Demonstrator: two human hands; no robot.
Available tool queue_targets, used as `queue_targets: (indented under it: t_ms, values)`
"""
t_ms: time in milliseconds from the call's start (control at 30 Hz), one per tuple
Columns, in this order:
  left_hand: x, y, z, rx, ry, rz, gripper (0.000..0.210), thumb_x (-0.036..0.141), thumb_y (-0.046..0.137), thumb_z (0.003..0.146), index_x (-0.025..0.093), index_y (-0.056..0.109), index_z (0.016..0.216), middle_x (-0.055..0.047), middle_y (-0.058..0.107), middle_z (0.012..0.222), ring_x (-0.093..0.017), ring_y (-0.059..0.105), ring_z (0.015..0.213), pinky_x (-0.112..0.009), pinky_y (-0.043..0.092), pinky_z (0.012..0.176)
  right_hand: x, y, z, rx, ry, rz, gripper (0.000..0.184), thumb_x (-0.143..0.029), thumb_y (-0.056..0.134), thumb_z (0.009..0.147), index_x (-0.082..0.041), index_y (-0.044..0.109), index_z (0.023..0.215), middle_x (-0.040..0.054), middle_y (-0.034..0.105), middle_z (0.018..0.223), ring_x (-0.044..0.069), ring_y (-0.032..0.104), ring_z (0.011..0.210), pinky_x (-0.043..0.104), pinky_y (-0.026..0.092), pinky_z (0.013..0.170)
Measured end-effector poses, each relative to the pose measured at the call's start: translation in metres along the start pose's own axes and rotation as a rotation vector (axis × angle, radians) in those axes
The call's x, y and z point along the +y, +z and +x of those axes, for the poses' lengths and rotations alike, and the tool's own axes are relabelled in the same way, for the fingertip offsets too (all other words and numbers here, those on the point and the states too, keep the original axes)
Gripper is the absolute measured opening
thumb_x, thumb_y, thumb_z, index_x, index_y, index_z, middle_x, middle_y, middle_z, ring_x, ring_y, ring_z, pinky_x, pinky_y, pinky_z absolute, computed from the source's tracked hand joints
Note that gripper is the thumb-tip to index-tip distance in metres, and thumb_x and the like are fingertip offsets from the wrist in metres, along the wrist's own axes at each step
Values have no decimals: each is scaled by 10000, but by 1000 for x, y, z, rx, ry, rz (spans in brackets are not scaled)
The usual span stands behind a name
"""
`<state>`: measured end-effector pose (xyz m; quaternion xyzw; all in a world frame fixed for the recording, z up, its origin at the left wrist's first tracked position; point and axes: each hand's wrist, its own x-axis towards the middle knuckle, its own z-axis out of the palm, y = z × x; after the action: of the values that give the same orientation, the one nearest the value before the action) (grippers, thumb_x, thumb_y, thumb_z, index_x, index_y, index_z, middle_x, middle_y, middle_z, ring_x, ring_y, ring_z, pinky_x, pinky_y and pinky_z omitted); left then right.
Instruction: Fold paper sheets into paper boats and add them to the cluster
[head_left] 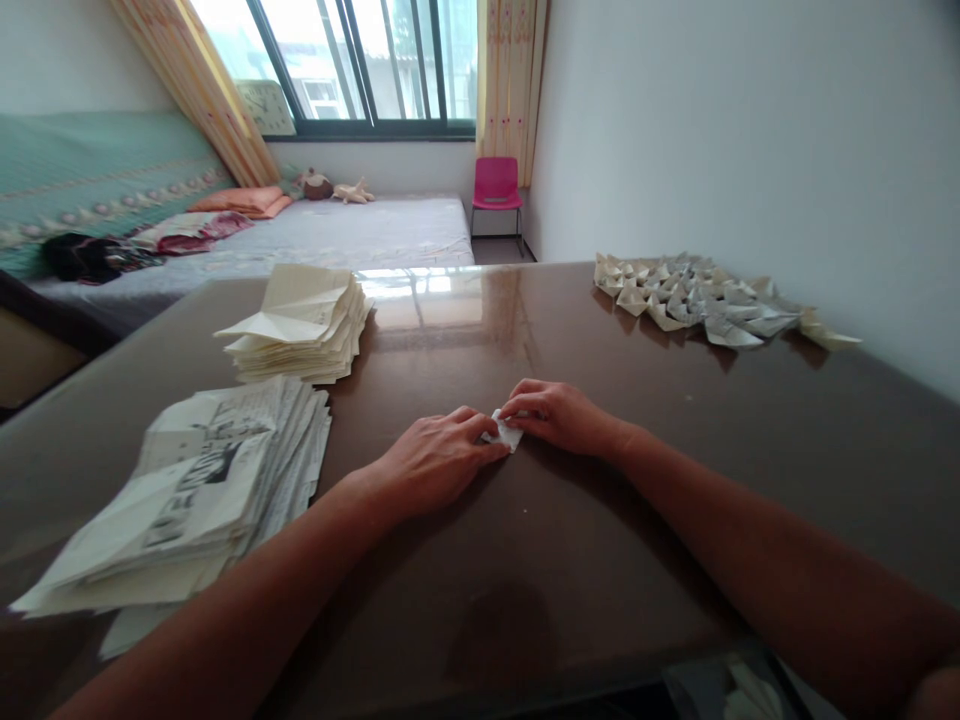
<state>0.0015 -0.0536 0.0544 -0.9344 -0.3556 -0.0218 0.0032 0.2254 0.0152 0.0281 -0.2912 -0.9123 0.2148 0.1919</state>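
A small folded piece of paper [510,434], whitish with grey print, lies at the middle of the brown table [600,590]. My left hand [442,455] grips its left side, fingers bent and thumb along the near edge. From the right, my right hand [559,415] pinches the paper's upper right part between thumb and fingers. Both hands rest low at the tabletop and hide much of the paper.
On the left are a stack of printed newspaper sheets [202,480] and, behind it, a stack of cream paper [300,320]. Several folded paper boats [675,290] crowd the far right by the wall. Beyond the table stand a bed [375,230] and a pink chair [496,184].
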Motion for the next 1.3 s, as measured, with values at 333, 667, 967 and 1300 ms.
queue_targets:
  t_ms: [333,667,967,1300]
  values:
    - [11,5,5,41,52,-101,307,148,424,874,199,596,1124,-74,619,1085,-196,547,1060,-331,456,957,-1,15,5,89,106,-118,152,-323,577,882,-215,645,964,10,647,963,124,587,816,229,387,724]
    - [14,8,6,75,-37,-110,331,176,406,895,238,604,1152,-49,639,1059,-181,588,937,-309,505,835,-22,3,3,-46,104,-401,235,-344,462,950,-264,676,1003,34,644,1009,155,581,923,246,390,711]
    - [15,8,5,91,3,-186,354,135,421,876,203,573,1188,-96,554,1210,-206,494,1183,-363,427,1040,-45,1,-15,-209,19,-624,335,-199,450,934,-147,521,1257,135,569,1206,239,506,1080,339,443,792]
    - [25,7,4,14,-37,-19,326,171,459,888,195,539,1203,-95,587,1126,-231,571,1046,-403,467,931,-60,-12,-19,-264,-1,-627,222,-182,500,903,-168,644,1072,131,636,1135,252,509,1053,353,396,769]
